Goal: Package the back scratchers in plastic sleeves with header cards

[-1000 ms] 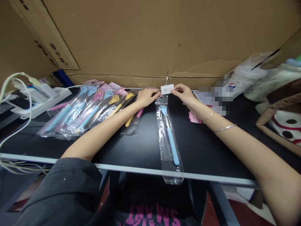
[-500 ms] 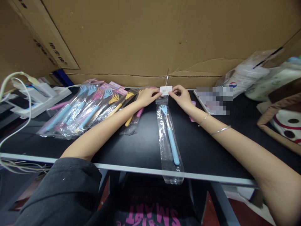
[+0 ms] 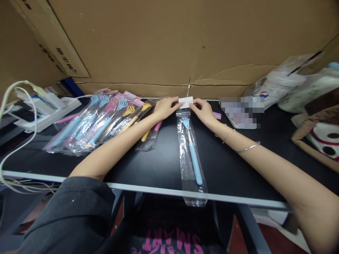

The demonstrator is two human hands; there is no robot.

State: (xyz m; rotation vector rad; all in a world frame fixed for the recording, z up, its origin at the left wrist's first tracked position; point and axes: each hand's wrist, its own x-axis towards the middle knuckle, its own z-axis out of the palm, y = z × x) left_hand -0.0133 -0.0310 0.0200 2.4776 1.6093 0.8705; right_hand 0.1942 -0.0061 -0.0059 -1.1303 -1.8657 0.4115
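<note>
Left hand (image 3: 167, 108) and right hand (image 3: 203, 112) now each pinch an end of the white label (image 3: 186, 102) at the top of the bagged blue scratcher (image 3: 195, 163) on the black table (image 3: 156, 164): seemingly positioned, not yet released, stuck or not I can't tell, more bagged scratchers (image 3: 100, 131) off left.

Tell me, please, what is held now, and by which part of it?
A white label: the left hand pinches its left end, the right hand its right end.

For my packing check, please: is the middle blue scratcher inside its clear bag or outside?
Inside: the clear bag surrounds the blue scratcher and extends beyond its handle, past the table edge.
</note>
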